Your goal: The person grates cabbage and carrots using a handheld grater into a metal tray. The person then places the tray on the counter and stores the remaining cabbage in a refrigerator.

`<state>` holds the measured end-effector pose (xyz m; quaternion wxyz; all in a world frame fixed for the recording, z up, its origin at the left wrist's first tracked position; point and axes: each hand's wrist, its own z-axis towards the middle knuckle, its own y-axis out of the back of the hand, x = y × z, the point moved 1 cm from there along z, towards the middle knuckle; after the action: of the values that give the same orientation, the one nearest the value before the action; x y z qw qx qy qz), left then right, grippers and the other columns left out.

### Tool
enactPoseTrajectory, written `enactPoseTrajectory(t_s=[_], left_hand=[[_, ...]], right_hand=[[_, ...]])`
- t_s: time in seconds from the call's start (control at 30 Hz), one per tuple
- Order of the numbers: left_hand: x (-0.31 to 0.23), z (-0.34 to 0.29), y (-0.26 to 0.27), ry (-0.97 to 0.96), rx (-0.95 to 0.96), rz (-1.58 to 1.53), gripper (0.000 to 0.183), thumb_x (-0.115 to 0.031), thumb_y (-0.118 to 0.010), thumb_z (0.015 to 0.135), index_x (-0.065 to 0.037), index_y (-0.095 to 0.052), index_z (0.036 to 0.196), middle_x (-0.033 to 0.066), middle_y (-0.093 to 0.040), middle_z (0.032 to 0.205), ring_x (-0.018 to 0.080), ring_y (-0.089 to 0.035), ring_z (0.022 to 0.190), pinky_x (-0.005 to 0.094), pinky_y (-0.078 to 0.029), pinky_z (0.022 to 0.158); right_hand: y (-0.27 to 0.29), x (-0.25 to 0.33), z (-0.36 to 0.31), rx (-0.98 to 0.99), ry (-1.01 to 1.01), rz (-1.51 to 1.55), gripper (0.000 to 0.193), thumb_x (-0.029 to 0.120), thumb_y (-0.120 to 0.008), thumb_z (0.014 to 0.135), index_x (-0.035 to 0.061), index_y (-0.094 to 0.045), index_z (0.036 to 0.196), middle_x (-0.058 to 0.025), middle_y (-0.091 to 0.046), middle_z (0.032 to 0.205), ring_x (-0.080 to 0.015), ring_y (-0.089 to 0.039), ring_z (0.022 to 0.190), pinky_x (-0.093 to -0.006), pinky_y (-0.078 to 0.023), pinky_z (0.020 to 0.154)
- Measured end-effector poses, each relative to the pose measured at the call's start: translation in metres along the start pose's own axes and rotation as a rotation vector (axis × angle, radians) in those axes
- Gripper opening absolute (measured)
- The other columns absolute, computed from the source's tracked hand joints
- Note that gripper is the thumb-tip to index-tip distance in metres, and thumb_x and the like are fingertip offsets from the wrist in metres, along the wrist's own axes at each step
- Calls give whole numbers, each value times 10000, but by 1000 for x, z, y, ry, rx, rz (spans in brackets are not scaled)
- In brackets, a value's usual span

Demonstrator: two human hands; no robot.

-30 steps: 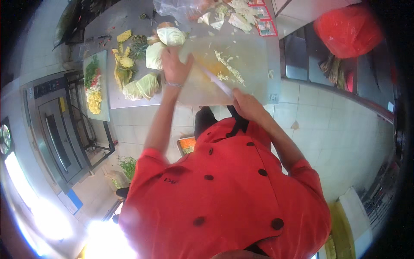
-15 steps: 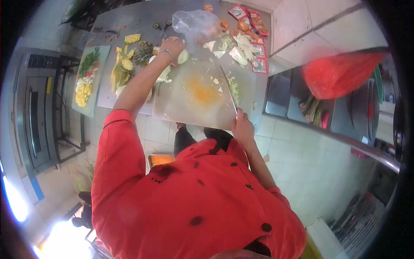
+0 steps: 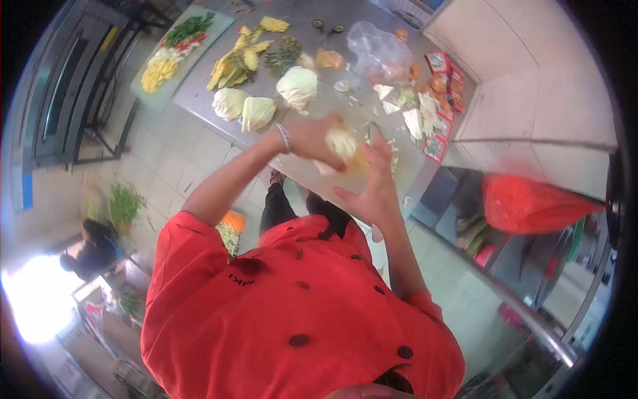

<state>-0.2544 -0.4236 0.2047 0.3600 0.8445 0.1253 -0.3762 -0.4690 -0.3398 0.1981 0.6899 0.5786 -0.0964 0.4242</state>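
My left hand [image 3: 318,141] is over the cutting board [image 3: 302,171], its fingers closed around a pale cut piece of cabbage [image 3: 341,142]. Motion blurs both. Just to the right, my right hand [image 3: 375,183] has its thumb and fingers spread apart. A narrow grey thing shows beyond its fingertips, perhaps part of a knife, mostly hidden by the hand. Beyond my left wrist sits a large cabbage piece [image 3: 297,86]. Two more cabbage pieces, one [image 3: 229,103] beside the other [image 3: 258,113], lie at the table's near edge.
Pineapple peel [image 3: 242,60] and a pineapple crown [image 3: 284,54] lie farther back, near scissors [image 3: 327,28] and a clear plastic bag [image 3: 379,50]. Another board [image 3: 156,93] at left carries chopped vegetables. Red packets [image 3: 438,145] line the right edge. A red bag [image 3: 531,205] hangs right.
My left hand has come back from the cabbage pieces to the board with one piece. My right hand no longer grips the knife handle and has spread its fingers. The view has turned.
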Motion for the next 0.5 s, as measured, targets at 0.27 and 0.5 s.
enactPoseTrajectory(t_s=[0.27, 0.5], left_hand=[[42, -33, -22, 277, 5, -795, 949, -511, -732, 859, -26, -268, 1530, 192, -702, 1061, 238, -661, 1021, 364, -518, 883], [69, 6, -1, -107, -855, 46, 684, -460, -740, 835, -65, -540, 1356, 154, -653, 1177, 325, -649, 1032, 415, -491, 962]], right_hand=[[-65, -68, -9, 426, -564, 890, 713, 272, -774, 851, 76, -428, 1442, -186, -555, 1367, -346, -564, 1248, -458, -461, 1050], [-72, -78, -61, 7, -1217, 1967, 569, 433, -481, 1016, 56, -442, 1440, -162, -563, 1376, -359, -531, 1277, -562, -422, 1090]])
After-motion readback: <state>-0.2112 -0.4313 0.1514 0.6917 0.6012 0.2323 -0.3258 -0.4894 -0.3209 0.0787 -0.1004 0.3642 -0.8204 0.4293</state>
